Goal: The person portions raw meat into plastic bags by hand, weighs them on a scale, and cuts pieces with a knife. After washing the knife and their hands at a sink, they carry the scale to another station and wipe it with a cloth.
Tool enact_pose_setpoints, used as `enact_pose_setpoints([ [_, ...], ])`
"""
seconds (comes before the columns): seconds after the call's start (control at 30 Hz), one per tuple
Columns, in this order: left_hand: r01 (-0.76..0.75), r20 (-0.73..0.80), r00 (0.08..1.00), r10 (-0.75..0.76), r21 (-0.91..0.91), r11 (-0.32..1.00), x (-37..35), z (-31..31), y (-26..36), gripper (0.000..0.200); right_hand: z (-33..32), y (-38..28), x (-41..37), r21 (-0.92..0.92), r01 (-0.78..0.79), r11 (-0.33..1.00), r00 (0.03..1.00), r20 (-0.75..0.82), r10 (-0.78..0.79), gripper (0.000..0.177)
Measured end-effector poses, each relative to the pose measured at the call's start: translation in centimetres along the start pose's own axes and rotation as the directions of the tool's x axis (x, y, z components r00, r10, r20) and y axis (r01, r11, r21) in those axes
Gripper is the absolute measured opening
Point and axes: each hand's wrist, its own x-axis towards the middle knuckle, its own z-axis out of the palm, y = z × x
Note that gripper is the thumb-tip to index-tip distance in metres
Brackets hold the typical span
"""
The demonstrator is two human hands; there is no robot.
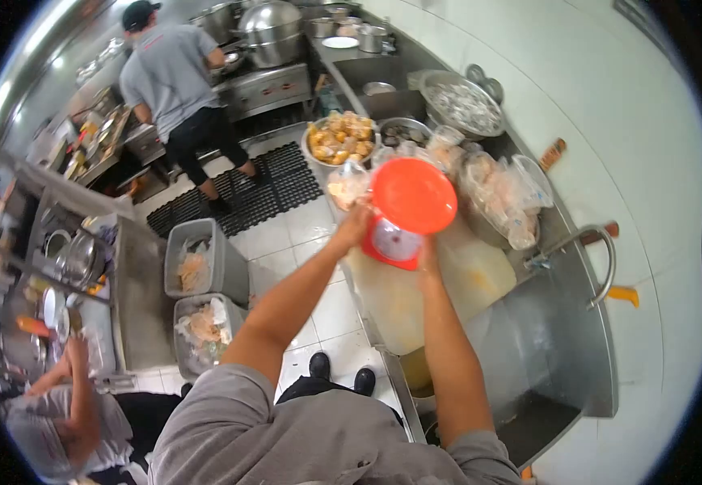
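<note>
Between my two hands is a red kitchen scale (pixel 397 244) with a round white dial and a wide orange-red pan (pixel 414 196) on top. My left hand (pixel 357 224) grips its left side, fingers closed against the body. On the opposite side, my right hand (pixel 428 259) is closed on the scale near the dial, its fingertips partly hidden. Beneath lies a pale cutting board (pixel 456 279) with wet yellowish patches. Just beyond my left hand sits a plastic bag of pale food (pixel 348 187).
Behind the scale stand a bowl of yellow bagged food (pixel 339 139) and a tub of bagged pale food (pixel 503 194). A sink (pixel 520 356) with a curved faucet (pixel 609 263) lies right. Grey bins (pixel 234 271) stand left on the floor. Two co-workers (pixel 169 77) work nearby.
</note>
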Motion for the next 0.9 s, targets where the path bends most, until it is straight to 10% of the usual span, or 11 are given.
enact_pose_setpoints([
  [0.07, -0.103, -0.056, 0.993, 0.107, 0.069, 0.992, -2.6, 1.8, -0.5, 0.042, 0.3, -0.1, -1.0, 0.044, -0.058, 0.997, 0.998, -0.006, 0.058, 0.076],
  [0.17, 0.153, -0.372, 0.897, -0.240, -0.249, 0.956, -6.3, 4.0, 4.8, 0.038, 1.4, -1.6, -3.2, 0.080, -0.105, 0.991, 0.994, 0.050, 0.101, 0.072],
  [0.5, 0.245, -0.091, 0.787, -0.610, -0.861, 0.445, -17.5, 0.8, 7.4, 0.045, 4.0, 0.6, -13.1, 0.069, -0.003, 0.998, 0.973, 0.232, -0.013, 0.062],
  [0.67, 0.086, -0.110, 0.788, -0.606, -0.955, 0.285, -28.7, -2.5, 7.7, 0.065, 2.5, 8.8, -16.2, 0.015, 0.061, 0.998, 0.922, 0.383, -0.062, 0.053],
  [0.9, -0.038, 0.010, 0.932, -0.362, -0.992, -0.124, -42.7, -5.8, 3.2, 0.052, 10.9, 5.4, -28.5, 0.024, -0.228, 0.973, 0.729, 0.666, 0.155, 0.058],
])
